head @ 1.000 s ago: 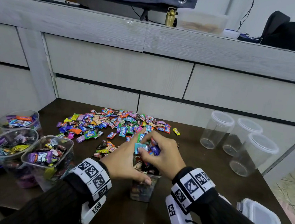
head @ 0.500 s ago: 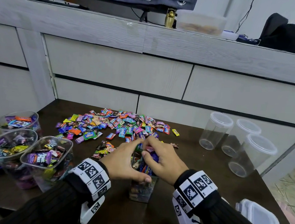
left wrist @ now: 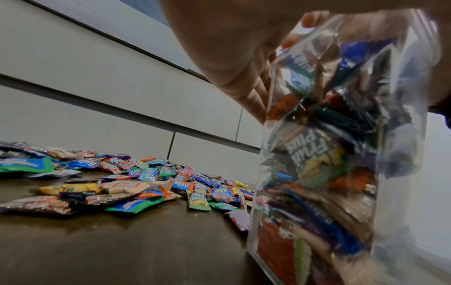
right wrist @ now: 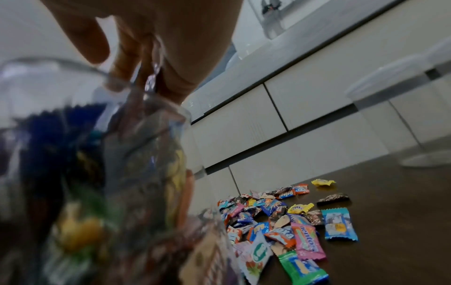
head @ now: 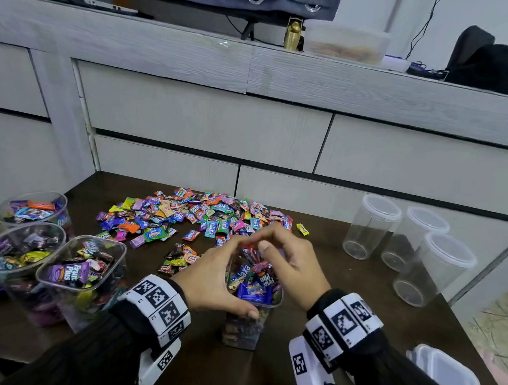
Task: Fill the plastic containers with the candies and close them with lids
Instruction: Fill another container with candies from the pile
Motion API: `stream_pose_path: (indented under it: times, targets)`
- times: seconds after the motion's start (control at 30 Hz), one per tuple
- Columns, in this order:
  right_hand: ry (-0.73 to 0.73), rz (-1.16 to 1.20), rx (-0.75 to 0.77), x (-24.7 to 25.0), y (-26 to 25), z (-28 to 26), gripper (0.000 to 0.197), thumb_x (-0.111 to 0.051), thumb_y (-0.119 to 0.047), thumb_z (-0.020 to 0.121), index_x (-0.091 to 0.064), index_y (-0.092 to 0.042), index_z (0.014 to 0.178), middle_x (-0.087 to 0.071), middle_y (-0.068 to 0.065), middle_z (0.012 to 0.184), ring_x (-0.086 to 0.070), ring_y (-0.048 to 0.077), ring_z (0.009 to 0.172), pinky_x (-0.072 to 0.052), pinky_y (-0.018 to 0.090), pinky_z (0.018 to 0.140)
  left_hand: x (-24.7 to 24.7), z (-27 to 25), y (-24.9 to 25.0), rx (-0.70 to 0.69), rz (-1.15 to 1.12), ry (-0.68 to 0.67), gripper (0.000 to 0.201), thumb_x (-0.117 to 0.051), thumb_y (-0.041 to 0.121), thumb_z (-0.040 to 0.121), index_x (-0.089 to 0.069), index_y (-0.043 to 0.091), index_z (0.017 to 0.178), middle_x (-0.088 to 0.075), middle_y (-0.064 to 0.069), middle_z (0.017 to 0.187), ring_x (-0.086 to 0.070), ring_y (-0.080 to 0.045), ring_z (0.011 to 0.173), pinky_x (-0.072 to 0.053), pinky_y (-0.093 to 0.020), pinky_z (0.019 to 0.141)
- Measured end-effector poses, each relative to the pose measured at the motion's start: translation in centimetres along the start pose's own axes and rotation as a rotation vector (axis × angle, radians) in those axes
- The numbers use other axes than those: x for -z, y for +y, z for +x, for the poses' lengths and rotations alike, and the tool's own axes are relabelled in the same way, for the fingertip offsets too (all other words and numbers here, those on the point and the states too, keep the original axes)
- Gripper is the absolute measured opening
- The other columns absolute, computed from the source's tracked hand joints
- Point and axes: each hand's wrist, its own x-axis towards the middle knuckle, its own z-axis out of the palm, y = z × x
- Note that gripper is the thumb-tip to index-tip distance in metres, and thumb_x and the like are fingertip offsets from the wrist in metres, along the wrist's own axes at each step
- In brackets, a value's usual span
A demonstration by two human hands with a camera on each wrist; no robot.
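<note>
Three filled containers (head: pixel 57 255) without lids stand at the left edge of the dark table (head: pixel 344 307). The left hand (head: pixel 214 284) curls its grip around the full square container (head: pixel 250 321) near the front, thumb on its near wall. The right hand (head: pixel 289 263) hovers over its mouth, fingers loosely curled, pinching nothing I can make out. Loose candies (head: pixel 195 218) lie behind; three lidded empty containers (head: pixel 407 245) stand at right.

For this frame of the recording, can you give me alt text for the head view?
Two hands, left hand and right hand, surround a clear square container filled with wrapped candies on a dark table. Loose candies lie behind; three filled containers stand left, three empty lidded tubs right.
</note>
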Motion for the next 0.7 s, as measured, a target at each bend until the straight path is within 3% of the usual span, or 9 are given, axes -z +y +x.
stream_pose_path:
  times: [0.13,0.27,0.33,0.43,0.5,0.57,0.63,0.7]
  targets:
    - [-0.095,0.216,-0.162,0.9,-0.2,0.5,0.029,-0.042,0.009,0.074,-0.054,-0.014,0.087,-0.066,0.004,0.092,-0.067,0.018,0.092,-0.051,0.038,0.086,-0.1,0.0,-0.1,0.008,0.006,-0.008,0.108,-0.086,0.067,0.040,-0.024,0.061,0.128,-0.052,0.016,0.135,-0.047,-0.005,0.128,-0.040,-0.040,0.110]
    - [-0.298,0.021,-0.147,1.2,-0.5,0.0,0.031,-0.043,0.011,0.077,-0.059,-0.014,0.084,-0.070,0.011,0.099,-0.067,0.018,0.100,-0.055,0.036,0.086,-0.2,0.0,0.0,0.008,-0.015,-0.017,0.101,-0.086,0.064,0.043,-0.027,0.063,0.125,-0.057,0.014,0.131,-0.052,-0.008,0.125,-0.043,-0.042,0.107]
    - [-0.295,0.012,-0.147,1.2,-0.6,-0.2,0.030,-0.050,0.013,0.082,-0.062,-0.015,0.083,-0.071,0.011,0.103,-0.067,0.016,0.102,-0.054,0.031,0.086,-0.2,-0.1,0.1,0.001,-0.014,-0.016,0.102,-0.086,0.064,0.044,-0.028,0.061,0.127,-0.057,0.013,0.131,-0.052,-0.008,0.125,-0.043,-0.042,0.107]
    - [-0.168,0.083,-0.153,1.7,-1.0,0.2,0.021,-0.060,0.004,0.082,-0.063,-0.017,0.080,-0.070,0.012,0.100,-0.067,0.021,0.098,-0.054,0.032,0.085,-0.3,-0.1,0.1,0.000,-0.009,-0.009,0.102,-0.085,0.064,0.045,-0.029,0.056,0.130,-0.056,0.016,0.131,-0.052,-0.004,0.124,-0.043,-0.041,0.107]
    - [-0.140,-0.041,-0.101,2.5,-1.4,0.4,0.013,-0.067,-0.006,0.078,-0.066,-0.018,0.080,-0.069,0.001,0.088,-0.065,0.011,0.081,-0.051,0.021,0.073,-0.2,-0.2,0.2,0.010,0.002,-0.008,0.099,-0.085,0.064,0.044,-0.025,0.065,0.124,-0.056,0.017,0.129,-0.052,-0.003,0.122,-0.043,-0.040,0.107]
    - [-0.268,-0.260,-0.072,3.1,-1.7,0.6,0.014,-0.074,-0.008,0.076,-0.069,-0.018,0.085,-0.066,-0.008,0.080,-0.058,0.005,0.067,-0.047,0.017,0.064,-0.2,-0.1,0.2,0.007,0.000,-0.013,0.098,-0.085,0.064,0.044,-0.024,0.068,0.122,-0.056,0.015,0.130,-0.052,-0.005,0.123,-0.043,-0.041,0.106]
    - [-0.453,-0.462,-0.074,3.2,-2.0,0.9,0.019,-0.076,-0.014,0.075,-0.070,-0.019,0.093,-0.066,-0.005,0.087,-0.055,0.003,0.065,-0.047,0.020,0.067,-0.2,0.0,0.2,0.002,-0.002,-0.019,0.099,-0.085,0.064,0.045,-0.026,0.065,0.124,-0.057,0.014,0.129,-0.053,-0.007,0.122,-0.044,-0.042,0.106]
    - [-0.536,-0.550,-0.061,2.7,-2.3,1.2,0.026,-0.076,-0.017,0.076,-0.070,-0.017,0.102,-0.066,-0.002,0.096,-0.056,0.003,0.071,-0.045,0.017,0.071,-0.1,0.0,0.2,-0.003,0.003,-0.020,0.099,-0.085,0.065,0.044,-0.024,0.068,0.122,-0.057,0.016,0.128,-0.054,-0.005,0.121,-0.044,-0.042,0.105]
